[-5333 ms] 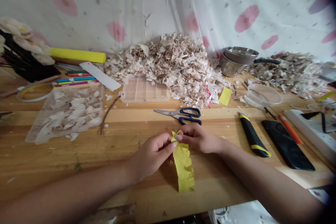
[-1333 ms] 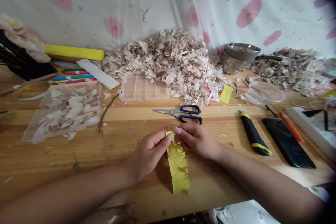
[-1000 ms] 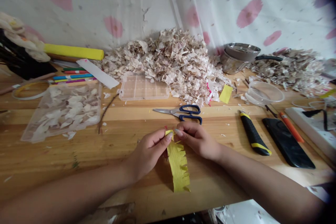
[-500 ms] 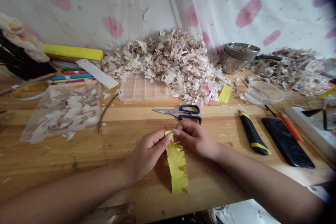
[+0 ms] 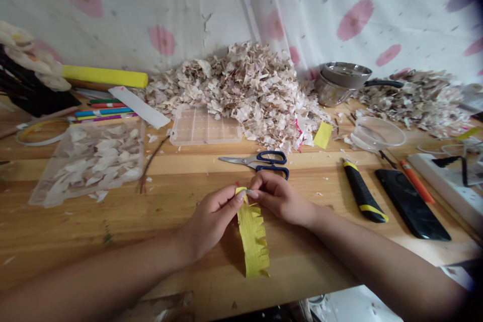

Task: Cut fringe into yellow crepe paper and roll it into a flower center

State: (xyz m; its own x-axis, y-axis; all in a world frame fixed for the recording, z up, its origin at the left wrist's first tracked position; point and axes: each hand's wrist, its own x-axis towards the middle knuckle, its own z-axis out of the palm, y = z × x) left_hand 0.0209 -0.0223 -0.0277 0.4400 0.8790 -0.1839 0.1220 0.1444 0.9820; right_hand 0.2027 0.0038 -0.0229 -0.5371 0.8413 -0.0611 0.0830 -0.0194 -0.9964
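Note:
A yellow crepe paper strip, its right edge snipped into a fringe, hangs down from my fingertips over the wooden table. My left hand pinches the strip's top end between thumb and index finger. At the same end my right hand is closed, thumb and fingertips pressed against the paper and touching the left thumb. A bit of red shows just behind the fingers; what it belongs to is hidden. Just beyond the hands lie scissors with dark blue handles, blades pointing left.
Behind stands a large heap of pale petals. To the left are a petal-filled tray and a yellow roll. On the right lie a utility knife, a black phone and a power strip. A metal bowl sits behind.
The fingers have shifted slightly at the top of the strip, the right thumb now pressing closer to the left one. The view has moved a little; the rest stays put.

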